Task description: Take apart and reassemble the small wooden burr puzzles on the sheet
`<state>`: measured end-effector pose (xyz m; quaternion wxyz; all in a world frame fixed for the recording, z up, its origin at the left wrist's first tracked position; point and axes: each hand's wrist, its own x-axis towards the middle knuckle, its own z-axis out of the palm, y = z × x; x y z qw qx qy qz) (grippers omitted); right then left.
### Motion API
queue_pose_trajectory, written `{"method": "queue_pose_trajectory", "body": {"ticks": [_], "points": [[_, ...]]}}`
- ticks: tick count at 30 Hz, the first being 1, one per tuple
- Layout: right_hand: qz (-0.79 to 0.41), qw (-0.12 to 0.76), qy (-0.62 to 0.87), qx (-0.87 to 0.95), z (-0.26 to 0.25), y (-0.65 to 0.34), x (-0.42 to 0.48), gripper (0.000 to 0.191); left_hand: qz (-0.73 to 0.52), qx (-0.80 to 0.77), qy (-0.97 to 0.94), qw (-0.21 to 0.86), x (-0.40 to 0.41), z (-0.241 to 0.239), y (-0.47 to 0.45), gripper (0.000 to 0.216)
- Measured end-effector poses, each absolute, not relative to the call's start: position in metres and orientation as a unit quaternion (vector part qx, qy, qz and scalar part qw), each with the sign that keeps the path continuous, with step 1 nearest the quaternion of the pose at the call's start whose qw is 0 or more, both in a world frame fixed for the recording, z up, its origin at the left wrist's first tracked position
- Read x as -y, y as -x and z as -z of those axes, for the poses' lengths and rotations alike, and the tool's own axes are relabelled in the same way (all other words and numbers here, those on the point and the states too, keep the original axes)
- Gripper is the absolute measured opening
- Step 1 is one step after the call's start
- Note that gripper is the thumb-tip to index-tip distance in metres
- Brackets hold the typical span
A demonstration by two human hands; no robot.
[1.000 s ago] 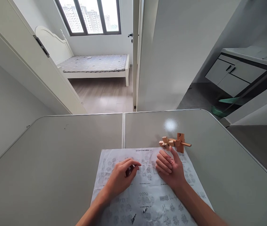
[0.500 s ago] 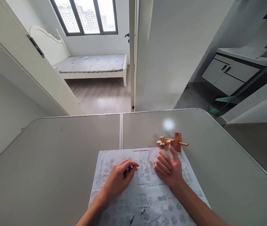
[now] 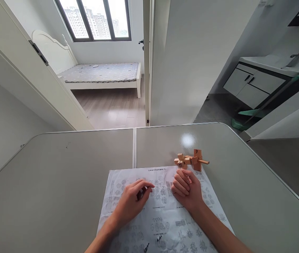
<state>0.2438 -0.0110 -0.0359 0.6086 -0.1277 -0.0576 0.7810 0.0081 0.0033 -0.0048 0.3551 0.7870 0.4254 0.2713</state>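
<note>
Right hand [image 3: 188,189] curled shut since before | left hand [image 3: 132,200] loosely curled, empty | both on sheet [image 3: 162,218]

A printed sheet [image 3: 162,214] lies on the table [image 3: 59,182], near its front edge. Both hands rest on the sheet: left hand [image 3: 131,201] left of right hand [image 3: 186,189]. A wooden puzzle [image 3: 190,160] sits just behind the right hand (at the sheet's far corner).

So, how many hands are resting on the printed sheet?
2. The left hand lies on the sheet's middle; the right hand lies near its far right corner, just before the wooden puzzle.
</note>
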Motion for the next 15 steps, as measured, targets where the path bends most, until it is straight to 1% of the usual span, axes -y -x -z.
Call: {"method": "queue_pose_trajectory", "body": {"ticks": [6, 15], "points": [[-0.783, 0.606, 0.131, 0.054, 0.0334, -0.2424, 0.0112, 0.048, -0.263, -0.426, -0.787, 0.361, -0.0029, 0.0063, -0.0070, 0.021], [-0.786, 0.601, 0.130, 0.054, 0.0321, -0.2427, 0.0114, 0.048, -0.270, -0.422, -0.787, 0.359, -0.0030, 0.0020, -0.0085, 0.021]]}}
